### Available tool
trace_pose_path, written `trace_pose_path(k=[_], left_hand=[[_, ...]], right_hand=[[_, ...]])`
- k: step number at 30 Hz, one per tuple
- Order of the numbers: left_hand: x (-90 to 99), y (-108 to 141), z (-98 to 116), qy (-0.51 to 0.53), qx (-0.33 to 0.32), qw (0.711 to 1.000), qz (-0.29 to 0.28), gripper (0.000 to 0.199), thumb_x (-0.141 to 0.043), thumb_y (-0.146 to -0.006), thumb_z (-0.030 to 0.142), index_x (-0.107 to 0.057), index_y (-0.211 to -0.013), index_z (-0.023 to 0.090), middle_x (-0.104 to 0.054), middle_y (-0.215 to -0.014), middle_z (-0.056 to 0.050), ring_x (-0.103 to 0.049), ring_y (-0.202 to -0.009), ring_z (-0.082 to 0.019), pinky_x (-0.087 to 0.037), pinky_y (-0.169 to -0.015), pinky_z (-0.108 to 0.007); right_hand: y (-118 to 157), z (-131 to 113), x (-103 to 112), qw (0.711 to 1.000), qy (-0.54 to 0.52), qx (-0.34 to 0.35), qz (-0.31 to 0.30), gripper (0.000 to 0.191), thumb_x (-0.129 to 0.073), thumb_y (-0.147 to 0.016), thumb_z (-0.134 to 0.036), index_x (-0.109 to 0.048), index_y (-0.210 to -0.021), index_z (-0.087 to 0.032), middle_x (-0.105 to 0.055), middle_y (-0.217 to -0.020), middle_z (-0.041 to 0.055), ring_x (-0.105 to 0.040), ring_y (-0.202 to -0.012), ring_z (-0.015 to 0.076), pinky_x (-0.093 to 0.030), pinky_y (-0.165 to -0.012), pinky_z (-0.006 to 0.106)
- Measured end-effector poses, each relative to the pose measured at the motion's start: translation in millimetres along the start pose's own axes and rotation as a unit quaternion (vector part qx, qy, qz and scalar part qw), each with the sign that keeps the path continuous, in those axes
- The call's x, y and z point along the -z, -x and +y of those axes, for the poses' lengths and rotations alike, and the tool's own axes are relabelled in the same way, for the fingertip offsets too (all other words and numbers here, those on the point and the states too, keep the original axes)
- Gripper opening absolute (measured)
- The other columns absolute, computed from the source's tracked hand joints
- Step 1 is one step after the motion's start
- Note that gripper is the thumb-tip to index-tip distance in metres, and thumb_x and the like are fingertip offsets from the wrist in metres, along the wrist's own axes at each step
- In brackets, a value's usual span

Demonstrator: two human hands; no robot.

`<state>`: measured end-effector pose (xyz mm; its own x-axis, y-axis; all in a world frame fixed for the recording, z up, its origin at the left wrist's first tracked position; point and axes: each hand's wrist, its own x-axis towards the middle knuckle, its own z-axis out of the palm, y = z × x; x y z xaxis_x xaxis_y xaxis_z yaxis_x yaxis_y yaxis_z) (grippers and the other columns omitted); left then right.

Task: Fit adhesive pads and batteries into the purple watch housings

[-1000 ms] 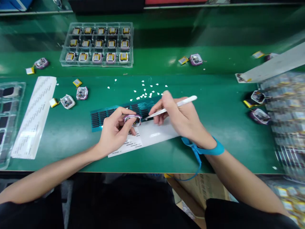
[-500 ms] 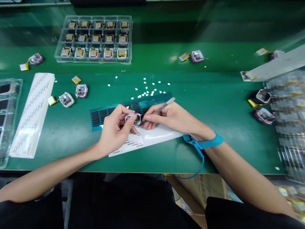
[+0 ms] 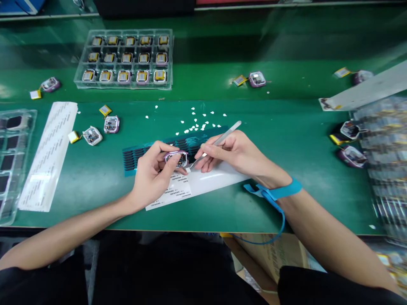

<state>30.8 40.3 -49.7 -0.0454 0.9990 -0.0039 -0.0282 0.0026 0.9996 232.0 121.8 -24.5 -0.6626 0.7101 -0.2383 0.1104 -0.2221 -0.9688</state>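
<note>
Between the fingers and thumb of my left hand (image 3: 151, 170) is a small purple-and-white watch housing (image 3: 182, 159), its open side showing circuitry. My right hand (image 3: 230, 152) grips metal tweezers (image 3: 229, 130) like a pen. Their tip points down-left, just below the housing's right corner, at a small white piece (image 3: 188, 170); whether it is pinched I cannot tell. Beneath both hands lies a white printed backing sheet (image 3: 216, 180). Behind it, a teal sheet of black strips (image 3: 129, 161) is partly covered by my hands.
Small white stickers (image 3: 196, 126) lie scattered beyond my hands. A clear tray (image 3: 123, 87) of housings with batteries stands at the back left. Opened housings (image 3: 92, 135) sit left and right. Stacked clear trays (image 3: 386, 169) line the right edge. A blue wrist strap (image 3: 286, 189) trails its cord over the table edge.
My right hand and the tweezers have shifted slightly right, and a small white piece now shows at the tip. The left hand keeps its hold on the housing. The camera view has shifted a little.
</note>
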Motion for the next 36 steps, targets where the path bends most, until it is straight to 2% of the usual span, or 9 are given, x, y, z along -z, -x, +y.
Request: trace_pose_path(k=[4,8,12,16,21,32,36], left_hand=[[1.2,2,11,0.008,0.005,1.000,-0.008,0.018,-0.069,-0.093,0.028,-0.061,-0.105,0.018,-0.074,-0.092,-0.004,-0.078,-0.069,-0.017,-0.065,-0.066,-0.029],[2.6,7,20,0.016,0.017,0.996,-0.081,0.029,-0.069,-0.089,0.015,-0.058,-0.116,0.018,-0.076,-0.096,-0.005,-0.079,-0.082,-0.018,-0.064,-0.076,-0.028],[1.3,10,21,0.002,0.013,0.995,-0.101,0.036,-0.070,-0.085,0.009,-0.059,-0.118,0.017,-0.076,-0.098,-0.005,-0.077,-0.090,-0.017,-0.063,-0.078,-0.024],[-0.2,11,20,-0.009,0.009,0.995,-0.096,0.035,-0.068,-0.086,0.009,-0.061,-0.119,0.017,-0.077,-0.101,-0.007,-0.077,-0.092,-0.019,-0.064,-0.077,-0.026],[-1.2,12,21,-0.023,0.007,0.996,-0.086,0.037,-0.069,-0.086,0.009,-0.063,-0.121,0.018,-0.078,-0.102,-0.008,-0.078,-0.094,-0.022,-0.067,-0.081,-0.031],[-2.5,13,20,-0.035,-0.002,0.996,-0.081,0.037,-0.068,-0.087,0.010,-0.064,-0.123,0.015,-0.077,-0.098,-0.008,-0.078,-0.093,-0.020,-0.066,-0.080,-0.028],[-2.3,13,18,-0.039,0.000,0.996,-0.078,0.037,-0.070,-0.087,0.012,-0.064,-0.123,0.016,-0.077,-0.093,-0.006,-0.077,-0.086,-0.019,-0.066,-0.079,-0.029]], right_hand=[[5,-2,-7,0.995,-0.024,0.077,0.061,0.037,-0.070,-0.092,-0.053,-0.074,-0.080,-0.017,-0.077,-0.071,0.0046,-0.072,-0.058,0.0135,-0.061,-0.055,0.024],[11,0,-22,0.984,-0.037,0.132,0.112,0.036,-0.067,-0.094,-0.055,-0.071,-0.083,-0.021,-0.077,-0.073,0.0038,-0.073,-0.060,0.0144,-0.062,-0.056,0.026],[15,1,-36,0.985,-0.034,0.111,0.126,0.036,-0.066,-0.094,-0.056,-0.070,-0.085,-0.022,-0.077,-0.073,0.0031,-0.075,-0.063,0.0162,-0.063,-0.057,0.027],[16,2,-42,0.982,-0.019,0.104,0.157,0.036,-0.064,-0.094,-0.058,-0.069,-0.086,-0.024,-0.078,-0.078,0.0032,-0.075,-0.063,0.0167,-0.064,-0.058,0.029],[16,1,-43,0.981,0.008,0.087,0.176,0.039,-0.063,-0.094,-0.061,-0.070,-0.086,-0.023,-0.079,-0.079,0.0041,-0.075,-0.062,0.0172,-0.065,-0.057,0.030],[13,2,-43,0.981,-0.018,0.092,0.169,0.037,-0.063,-0.095,-0.057,-0.071,-0.085,-0.022,-0.078,-0.077,0.0041,-0.073,-0.060,0.0159,-0.064,-0.056,0.028],[13,1,-44,0.981,-0.007,0.083,0.176,0.040,-0.064,-0.093,-0.060,-0.072,-0.084,-0.022,-0.078,-0.076,0.0046,-0.073,-0.059,0.0164,-0.064,-0.057,0.029]])
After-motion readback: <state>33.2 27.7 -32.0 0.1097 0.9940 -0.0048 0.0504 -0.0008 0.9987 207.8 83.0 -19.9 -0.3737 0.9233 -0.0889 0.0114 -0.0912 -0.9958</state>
